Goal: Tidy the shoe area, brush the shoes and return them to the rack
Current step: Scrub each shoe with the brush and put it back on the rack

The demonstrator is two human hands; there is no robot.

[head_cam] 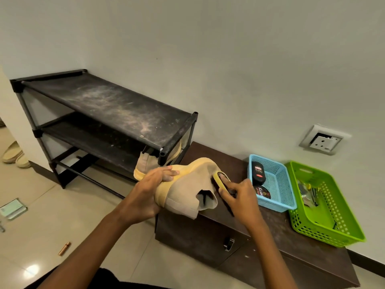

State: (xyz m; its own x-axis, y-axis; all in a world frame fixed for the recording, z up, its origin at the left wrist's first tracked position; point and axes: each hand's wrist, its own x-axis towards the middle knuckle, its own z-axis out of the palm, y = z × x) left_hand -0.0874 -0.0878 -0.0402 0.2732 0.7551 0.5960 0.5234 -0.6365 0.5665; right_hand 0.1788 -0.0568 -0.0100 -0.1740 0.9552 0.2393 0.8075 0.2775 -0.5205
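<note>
Over the left end of the low cabinet (208,236), at 6 o'clock from frame centre, you hold one beige-and-yellow shoe (183,190). Your left hand (150,190) grips it from the sole side, fingers curled over the yellow edge. Your right hand (239,197) is clamped on one yellow brush (219,180), which is pressed against the shoe's upper.

Shoes counted: two. The second shoe (145,163) sits under the top shelf at the right end of the rack (104,109), at 11 o'clock from the held one. Rack: one, its top shelf dusty.

Baskets: two, both on the cabinet at 3 o'clock from your right hand.
- The blue basket (281,184) holds two items: one black bottle (258,172) and one round tin (263,192).
- The green basket (333,205) holds small items that cannot be identified.

Pale slippers (12,153): two, on the floor at 9 o'clock.
</note>
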